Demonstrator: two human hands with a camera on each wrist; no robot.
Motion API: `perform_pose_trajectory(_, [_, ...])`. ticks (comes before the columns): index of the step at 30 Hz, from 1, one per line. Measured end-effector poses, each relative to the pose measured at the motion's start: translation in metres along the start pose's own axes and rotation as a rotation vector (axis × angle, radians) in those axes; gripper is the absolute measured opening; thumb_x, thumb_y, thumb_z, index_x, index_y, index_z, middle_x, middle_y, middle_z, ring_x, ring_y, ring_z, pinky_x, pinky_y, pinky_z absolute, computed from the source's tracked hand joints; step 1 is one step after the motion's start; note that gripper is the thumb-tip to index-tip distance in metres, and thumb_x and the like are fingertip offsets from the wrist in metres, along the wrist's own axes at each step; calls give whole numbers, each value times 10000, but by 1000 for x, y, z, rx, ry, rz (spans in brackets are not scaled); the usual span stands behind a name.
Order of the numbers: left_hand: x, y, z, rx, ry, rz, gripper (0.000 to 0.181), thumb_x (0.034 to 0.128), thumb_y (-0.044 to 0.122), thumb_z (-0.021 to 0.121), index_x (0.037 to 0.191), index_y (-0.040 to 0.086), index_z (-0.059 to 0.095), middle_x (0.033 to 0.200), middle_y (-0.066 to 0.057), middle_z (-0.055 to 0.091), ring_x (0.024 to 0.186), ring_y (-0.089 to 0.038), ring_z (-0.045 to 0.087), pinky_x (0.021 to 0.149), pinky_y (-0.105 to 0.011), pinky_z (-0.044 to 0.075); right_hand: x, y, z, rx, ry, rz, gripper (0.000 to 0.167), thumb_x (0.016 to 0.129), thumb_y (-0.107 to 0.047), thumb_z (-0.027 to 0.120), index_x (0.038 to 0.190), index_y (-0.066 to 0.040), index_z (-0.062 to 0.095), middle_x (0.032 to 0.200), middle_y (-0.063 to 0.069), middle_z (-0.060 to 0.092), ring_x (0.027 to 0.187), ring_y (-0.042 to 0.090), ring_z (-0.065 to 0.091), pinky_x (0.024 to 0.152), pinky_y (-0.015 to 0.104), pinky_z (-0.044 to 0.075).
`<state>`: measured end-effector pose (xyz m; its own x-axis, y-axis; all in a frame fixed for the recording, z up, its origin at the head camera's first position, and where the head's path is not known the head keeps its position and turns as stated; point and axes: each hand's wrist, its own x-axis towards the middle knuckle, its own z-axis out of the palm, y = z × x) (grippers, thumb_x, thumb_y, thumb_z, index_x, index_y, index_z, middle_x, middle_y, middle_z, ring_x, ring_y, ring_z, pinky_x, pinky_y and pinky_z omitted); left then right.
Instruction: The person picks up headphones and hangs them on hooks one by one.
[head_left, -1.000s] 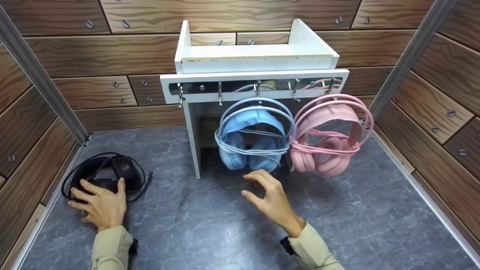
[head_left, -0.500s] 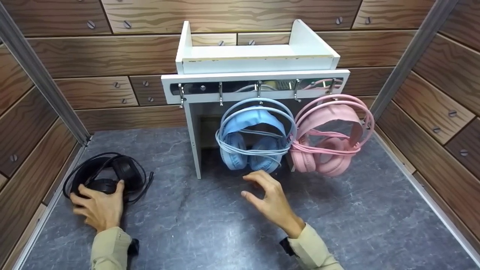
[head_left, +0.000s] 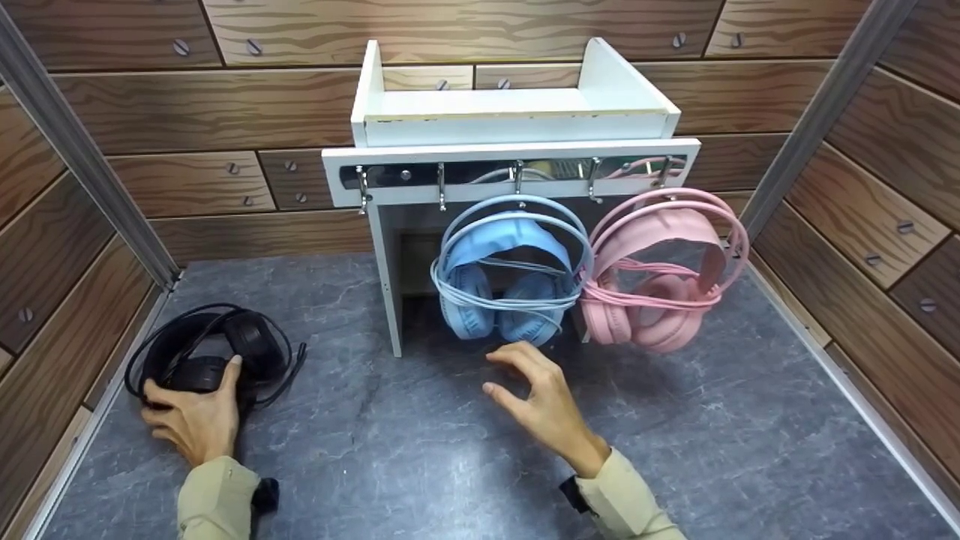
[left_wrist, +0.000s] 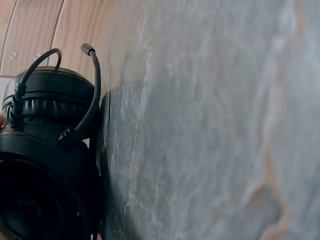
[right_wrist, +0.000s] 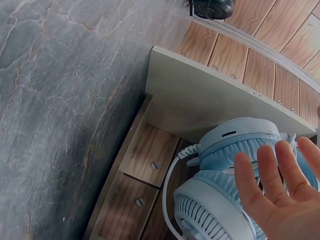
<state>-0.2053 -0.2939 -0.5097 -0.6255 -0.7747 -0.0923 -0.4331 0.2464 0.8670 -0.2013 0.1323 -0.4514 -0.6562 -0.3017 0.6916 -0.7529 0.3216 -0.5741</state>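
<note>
A black headset with a coiled cable lies on the grey marbled surface at the left. My left hand holds its near ear cup, thumb on the right side and fingers curled on the left. The left wrist view shows the headset close up, with a short boom microphone; the hand is mostly out of that view. My right hand hovers just below the hanging blue headphones, fingers loosely bent and holding nothing. The right wrist view has this hand in front of the blue ear cups.
A white stand with a row of metal hooks stands at the back. The blue headphones hang at the middle hook, and pink headphones at the rightmost one. Wood-patterned walls enclose the back and sides.
My left hand's spread fingers have drawn in and curled around the near ear cup, the hand shifting slightly toward me. The right hand and the hanging headphones stay in place.
</note>
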Motion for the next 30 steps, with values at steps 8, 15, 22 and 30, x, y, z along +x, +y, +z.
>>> perform_pose_trajectory(8, [0,1,-3,-33,-15,-58,1202,837,774,560,1580,141,-141,1573,-336,2,1289,-648,305,1075,-665,264,-1,0,1,7,-3,-5,311,813,37,805,1103,-28,712,1083,27,687,997,209,654,882,295,509])
perform_pose_trajectory(15, [0,6,-6,-143,-54,-83,1196,834,722,612,1581,182,-151,1586,-288,-77,1343,-611,303,1100,-650,270,0,0,1,8,-3,-6,305,811,39,805,1094,-30,715,1076,24,685,995,207,654,893,278,502])
perform_pose_trajectory(22, [-3,5,-2,-193,-23,-39,1040,880,574,666,1604,229,4,1550,-277,-17,1353,-559,310,1102,-613,292,-1,0,2,8,2,-13,308,802,52,807,1086,-24,714,1072,30,683,975,206,651,820,352,531])
perform_pose_trajectory(30, [-13,13,7,-228,83,154,910,842,385,791,1530,152,243,1520,-197,115,1384,-427,286,1089,-536,314,-1,2,1,1,17,-13,323,780,77,813,1075,-5,711,1062,44,684,962,206,653,815,302,529])
